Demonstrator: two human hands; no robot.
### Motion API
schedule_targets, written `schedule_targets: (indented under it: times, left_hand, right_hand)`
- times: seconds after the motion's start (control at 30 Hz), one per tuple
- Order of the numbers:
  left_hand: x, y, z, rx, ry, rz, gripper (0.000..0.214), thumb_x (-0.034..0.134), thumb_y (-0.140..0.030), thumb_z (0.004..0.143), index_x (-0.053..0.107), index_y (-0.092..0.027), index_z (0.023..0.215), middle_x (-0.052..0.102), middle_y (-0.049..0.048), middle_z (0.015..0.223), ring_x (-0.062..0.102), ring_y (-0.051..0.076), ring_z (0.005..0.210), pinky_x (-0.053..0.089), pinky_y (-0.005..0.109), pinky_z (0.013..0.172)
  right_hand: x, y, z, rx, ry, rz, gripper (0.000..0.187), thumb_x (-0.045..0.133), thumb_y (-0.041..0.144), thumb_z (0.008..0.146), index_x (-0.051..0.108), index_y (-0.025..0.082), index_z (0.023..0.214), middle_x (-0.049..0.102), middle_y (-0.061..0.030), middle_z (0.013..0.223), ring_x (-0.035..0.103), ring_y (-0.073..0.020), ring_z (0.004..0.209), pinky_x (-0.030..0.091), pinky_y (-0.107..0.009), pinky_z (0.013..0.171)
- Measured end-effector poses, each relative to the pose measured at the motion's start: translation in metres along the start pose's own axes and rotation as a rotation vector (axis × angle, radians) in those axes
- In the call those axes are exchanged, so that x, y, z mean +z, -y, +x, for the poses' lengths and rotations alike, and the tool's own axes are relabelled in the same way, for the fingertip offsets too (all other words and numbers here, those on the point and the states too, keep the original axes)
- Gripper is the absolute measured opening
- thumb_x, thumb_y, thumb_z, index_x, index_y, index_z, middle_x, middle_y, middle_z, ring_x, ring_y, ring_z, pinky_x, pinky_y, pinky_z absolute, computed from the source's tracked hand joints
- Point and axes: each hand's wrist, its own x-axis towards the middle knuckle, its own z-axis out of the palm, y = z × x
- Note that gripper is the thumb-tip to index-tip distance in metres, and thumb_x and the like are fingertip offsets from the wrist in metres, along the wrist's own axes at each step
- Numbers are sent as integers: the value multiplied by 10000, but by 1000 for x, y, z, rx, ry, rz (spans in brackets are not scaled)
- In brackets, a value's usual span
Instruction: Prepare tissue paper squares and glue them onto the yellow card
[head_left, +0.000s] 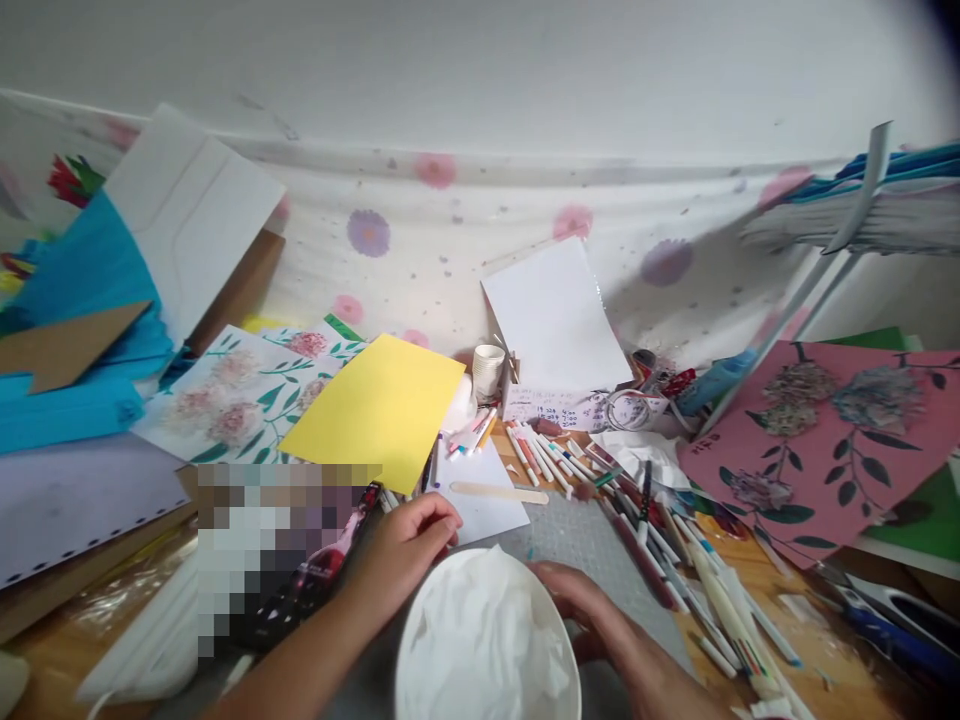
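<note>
A white paper plate (420, 625) with crumpled white tissue (487, 640) on it sits low in the middle, between my two hands. My left hand (401, 550) rests at its upper left edge, fingers curled inward at the rim. My right hand (581, 605) lies along the plate's right side, fingers bent against its edge and partly hidden behind it. A white card (480, 495) and a wooden craft stick (499, 492) lie just beyond the plate.
A yellow sheet (375, 410), floral papers (240, 390), a pink floral sheet (817, 440), several markers (637, 510), a stack of small paper cups (487, 370), a dark bottle (322, 570), blue paper (82, 300), a blue tool (892, 620) and a wire rack (862, 200) crowd the desk.
</note>
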Motion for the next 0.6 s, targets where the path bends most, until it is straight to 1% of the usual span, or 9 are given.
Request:
schedule_targets:
  times: [0.03,0.1,0.17,0.23,0.3,0.4,0.43,0.53,0.6]
  left_hand:
    - [3,1,0,9,4,20,221,603,-395,755,644,-204,653,634,-3,621,589,199,632,419,276,590]
    - [8,1,0,29,12,56,203,596,-372,739,640,-210,627,642,-6,597,600,199,622,429,273,583]
    - [10,0,-1,47,1,95,165,579,-332,739,645,-213,647,668,-4,604,623,195,615,453,268,580]
    - [1,-2,-6,59,-60,147,159,539,-304,774,660,-212,732,708,7,666,656,195,639,484,267,598]
    - [-20,-4,-12,60,-171,230,203,483,-297,830,664,-209,857,735,25,769,684,199,701,509,273,642]
    - [-68,-8,-21,23,-347,441,217,460,-294,887,651,-225,963,744,36,893,691,226,825,506,312,740]
    - [-85,-9,-22,-5,-379,525,202,467,-269,889,654,-232,954,742,33,871,689,241,830,498,334,755]
    - [-129,-11,-13,-74,-368,743,156,550,-190,881,688,-235,938,743,31,879,682,265,911,488,391,861]
    - [-149,-11,0,-101,-390,846,170,588,-222,922,672,-197,1068,710,69,1094,644,269,1051,479,451,948]
  right_hand:
    - [3,-4,0,-29,-24,-24,884,832,550,669,483,311,1445,553,-152,1438,534,-379,1310,551,-417,928]
    - [9,-10,3,-47,-70,-67,826,810,559,691,511,334,1428,529,-124,1478,450,-378,1391,481,-464,1045]
    - [12,-12,11,1,-105,-90,694,763,567,742,570,361,1376,577,-86,1442,479,-360,1375,449,-476,1087]
    - [13,-12,21,56,-133,-88,546,675,569,825,633,343,1321,645,-84,1363,543,-354,1320,464,-490,1076]
    - [12,-11,31,75,-140,-73,460,592,559,892,688,305,1262,694,-106,1285,590,-362,1266,475,-518,1061]
    - [9,-12,38,84,-144,-58,406,560,539,916,740,290,1181,729,-117,1214,635,-375,1200,497,-538,1035]
    - [8,-13,37,89,-151,-57,391,571,534,909,747,296,1164,736,-113,1199,643,-377,1186,508,-534,1026]
    - [6,-16,31,78,-178,-81,379,642,524,852,730,353,1179,727,-78,1212,634,-389,1197,526,-525,1015]
    - [7,-16,25,43,-189,-113,443,696,526,794,690,418,1223,694,-45,1273,605,-408,1233,527,-534,1014]
